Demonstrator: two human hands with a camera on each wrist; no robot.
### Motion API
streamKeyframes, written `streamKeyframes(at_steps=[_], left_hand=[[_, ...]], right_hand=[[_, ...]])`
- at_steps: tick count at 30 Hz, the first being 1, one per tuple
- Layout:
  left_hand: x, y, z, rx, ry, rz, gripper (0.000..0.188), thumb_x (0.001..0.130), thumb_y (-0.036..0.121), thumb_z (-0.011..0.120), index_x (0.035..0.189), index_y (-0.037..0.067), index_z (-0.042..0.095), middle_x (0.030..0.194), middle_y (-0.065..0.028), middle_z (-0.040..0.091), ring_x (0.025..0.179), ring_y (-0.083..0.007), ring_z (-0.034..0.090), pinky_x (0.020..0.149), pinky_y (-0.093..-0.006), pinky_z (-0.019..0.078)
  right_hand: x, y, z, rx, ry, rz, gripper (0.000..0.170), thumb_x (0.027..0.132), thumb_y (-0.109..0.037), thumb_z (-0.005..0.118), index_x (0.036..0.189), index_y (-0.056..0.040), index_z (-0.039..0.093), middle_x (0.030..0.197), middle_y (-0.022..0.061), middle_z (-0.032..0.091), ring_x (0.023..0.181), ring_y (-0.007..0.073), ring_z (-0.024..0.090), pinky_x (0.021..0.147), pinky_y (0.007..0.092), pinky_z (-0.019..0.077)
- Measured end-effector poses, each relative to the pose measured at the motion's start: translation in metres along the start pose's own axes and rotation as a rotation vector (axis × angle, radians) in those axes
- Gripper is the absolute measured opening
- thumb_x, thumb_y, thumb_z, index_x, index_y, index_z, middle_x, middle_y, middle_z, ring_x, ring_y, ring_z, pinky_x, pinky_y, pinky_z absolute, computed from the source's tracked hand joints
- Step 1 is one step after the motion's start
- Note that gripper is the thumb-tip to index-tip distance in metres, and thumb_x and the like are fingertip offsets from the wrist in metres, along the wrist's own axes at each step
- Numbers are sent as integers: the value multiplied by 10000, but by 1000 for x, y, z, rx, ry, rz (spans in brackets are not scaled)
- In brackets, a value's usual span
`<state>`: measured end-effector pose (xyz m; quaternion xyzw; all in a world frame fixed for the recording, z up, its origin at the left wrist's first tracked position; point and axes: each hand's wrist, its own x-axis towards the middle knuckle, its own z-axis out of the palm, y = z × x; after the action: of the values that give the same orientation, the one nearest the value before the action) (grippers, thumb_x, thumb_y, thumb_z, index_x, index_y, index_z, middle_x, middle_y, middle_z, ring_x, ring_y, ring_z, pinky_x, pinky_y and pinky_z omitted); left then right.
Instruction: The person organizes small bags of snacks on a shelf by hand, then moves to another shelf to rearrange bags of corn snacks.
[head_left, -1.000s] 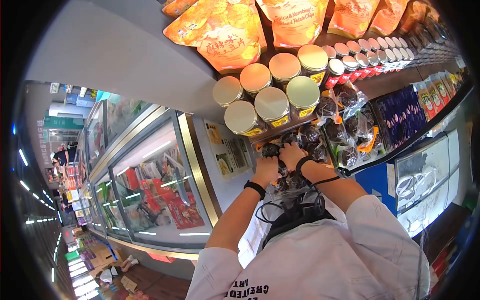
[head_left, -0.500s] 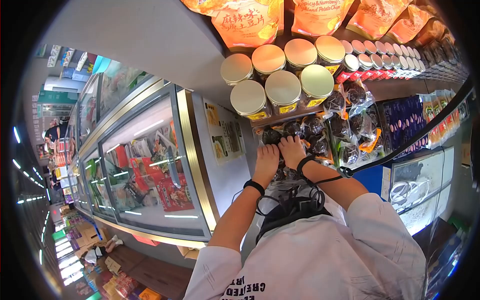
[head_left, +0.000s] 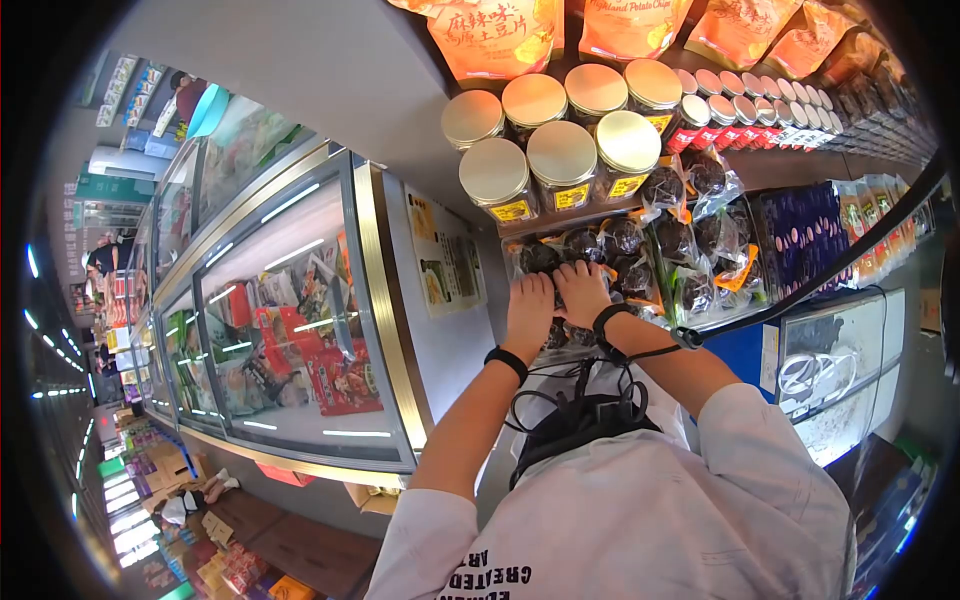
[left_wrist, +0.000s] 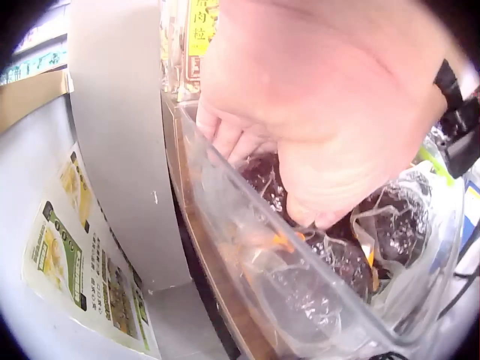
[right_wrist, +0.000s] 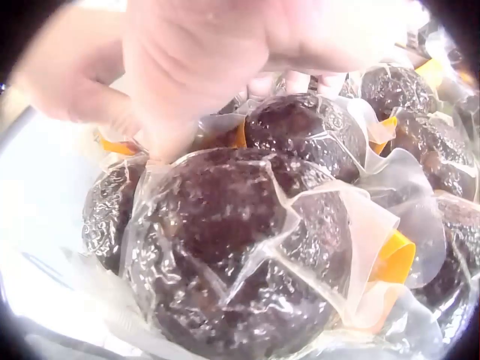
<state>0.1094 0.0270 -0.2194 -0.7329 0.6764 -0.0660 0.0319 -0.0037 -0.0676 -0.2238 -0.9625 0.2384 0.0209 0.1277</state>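
Note:
My left hand point(head_left: 530, 318) and right hand point(head_left: 583, 292) are side by side over a clear plastic bin point(left_wrist: 360, 311) of dark, round, vacuum-packed food balls point(head_left: 622, 236). In the left wrist view, my left fingers and thumb bend down round a dark wrapped ball point(left_wrist: 264, 180), partly hidden by the hand. The right wrist view has my right fingertips behind another wrapped ball point(right_wrist: 304, 127), with the thumb pressed down at its near left side. Closer to that camera sits a large wrapped ball point(right_wrist: 232, 247), and orange tabs show among the wrappers.
Lidded jars point(head_left: 560, 150) stand directly behind the bin, with orange chip bags point(head_left: 495, 40) above them. More wrapped balls point(head_left: 695, 290) and dark blue packets point(head_left: 805, 225) lie to the right. A glass-fronted freezer point(head_left: 290, 330) is at left. A black strap point(head_left: 830, 275) crosses at right.
Both hands have stayed in the bin. My left fingers, more bent a second ago, now reach farther forward over the balls, level with the right. The head view has shifted slightly.

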Motion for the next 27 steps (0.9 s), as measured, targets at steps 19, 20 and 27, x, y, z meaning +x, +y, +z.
streamKeyframes(at_steps=[19,20,27], left_hand=[[20,-10,5,-5,-106,65,68,782,133,521,822,80,506,720,-68,563,730,-236,559,788,-373,371],[20,-10,8,-11,-114,64,68,782,133,521,822,80,506,720,-68,563,730,-236,559,788,-373,371],[20,-24,-1,-103,-23,96,88,767,144,526,825,80,514,764,-80,539,784,-240,532,795,-368,365]], right_hand=[[11,-11,1,-241,-139,66,592,694,-420,725,1124,-71,514,1093,81,494,1067,298,443,939,490,306],[12,-10,0,-251,-141,53,583,697,-415,724,1121,-74,516,1089,76,496,1068,296,442,942,493,304],[15,-10,-1,-249,-120,88,573,672,-386,745,1115,-97,523,1094,66,506,1066,288,460,912,493,330]])
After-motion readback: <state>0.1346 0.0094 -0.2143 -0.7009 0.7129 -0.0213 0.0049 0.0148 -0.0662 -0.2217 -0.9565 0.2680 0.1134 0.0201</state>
